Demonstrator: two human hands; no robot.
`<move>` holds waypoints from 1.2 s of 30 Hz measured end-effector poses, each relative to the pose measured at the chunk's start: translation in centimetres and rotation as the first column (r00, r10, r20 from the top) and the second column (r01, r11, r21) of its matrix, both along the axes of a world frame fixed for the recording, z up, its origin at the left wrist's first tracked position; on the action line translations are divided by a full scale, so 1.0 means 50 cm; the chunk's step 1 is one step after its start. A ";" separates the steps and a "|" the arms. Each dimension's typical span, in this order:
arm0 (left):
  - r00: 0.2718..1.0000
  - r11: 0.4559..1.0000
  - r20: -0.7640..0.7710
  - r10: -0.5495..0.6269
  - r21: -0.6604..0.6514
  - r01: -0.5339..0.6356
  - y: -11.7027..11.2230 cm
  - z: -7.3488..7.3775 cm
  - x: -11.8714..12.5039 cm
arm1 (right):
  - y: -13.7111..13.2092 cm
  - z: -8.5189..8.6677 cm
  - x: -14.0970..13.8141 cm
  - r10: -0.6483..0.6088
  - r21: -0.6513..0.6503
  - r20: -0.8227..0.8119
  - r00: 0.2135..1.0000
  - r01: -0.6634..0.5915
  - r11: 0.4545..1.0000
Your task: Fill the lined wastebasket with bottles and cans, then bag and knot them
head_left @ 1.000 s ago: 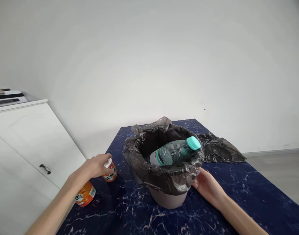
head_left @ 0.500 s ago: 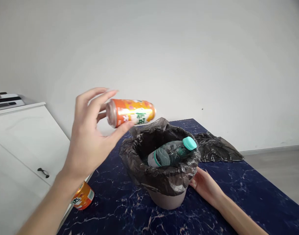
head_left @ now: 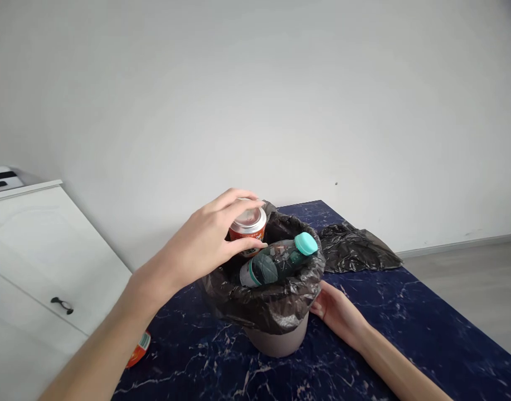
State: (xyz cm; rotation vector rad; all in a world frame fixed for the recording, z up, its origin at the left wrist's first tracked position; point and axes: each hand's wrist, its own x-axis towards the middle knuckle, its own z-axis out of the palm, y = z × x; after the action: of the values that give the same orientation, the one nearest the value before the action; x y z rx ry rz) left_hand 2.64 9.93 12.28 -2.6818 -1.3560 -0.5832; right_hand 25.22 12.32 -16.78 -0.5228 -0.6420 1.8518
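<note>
A dark handle [head_left: 62, 306] sits on the white cabinet [head_left: 29, 245]; the pale wall [head_left: 364, 100] (a dark spot [head_left: 336, 183] marks it) borders grey flooring [head_left: 468, 273].

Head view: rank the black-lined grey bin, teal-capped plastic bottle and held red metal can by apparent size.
1. Black-lined grey bin
2. Teal-capped plastic bottle
3. Red metal can, partly hidden by the left hand

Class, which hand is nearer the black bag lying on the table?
Right. The right hand is in front of the bag; the left hand is farther, across the bin.
</note>
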 end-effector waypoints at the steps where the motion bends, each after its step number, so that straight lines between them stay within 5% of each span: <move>1: 1.000 0.999 -0.013 -0.003 -0.038 0.002 0.008 -0.006 0.000 | 0.000 0.002 0.000 0.003 -0.014 0.000 1.000 -0.003 1.000; 8: 0.999 0.979 -0.036 0.011 -0.202 -0.018 0.037 -0.049 -0.018 | 0.003 0.009 -0.001 0.009 -0.068 -0.006 1.000 -0.010 0.998; 27: 0.996 0.952 -0.078 0.032 -0.300 -0.054 0.021 -0.052 -0.029 | 0.004 -0.004 0.001 0.003 -0.089 0.004 1.000 -0.003 0.996; 32: 0.997 0.990 -0.014 0.070 -0.123 -0.071 0.022 -0.054 -0.036 | 0.002 -0.003 0.002 -0.002 -0.095 0.010 1.000 0.003 0.995; 36: 0.971 0.977 0.105 0.215 -0.023 -0.214 0.001 -0.044 -0.066 | -0.001 0.000 0.006 0.000 -0.095 0.017 1.000 0.002 0.995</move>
State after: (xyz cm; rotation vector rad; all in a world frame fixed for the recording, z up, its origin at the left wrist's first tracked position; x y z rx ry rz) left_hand -0.65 9.96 10.06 -2.4982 -1.6543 -0.7048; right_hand 25.50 12.25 -16.77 -0.6017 -0.5664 1.8860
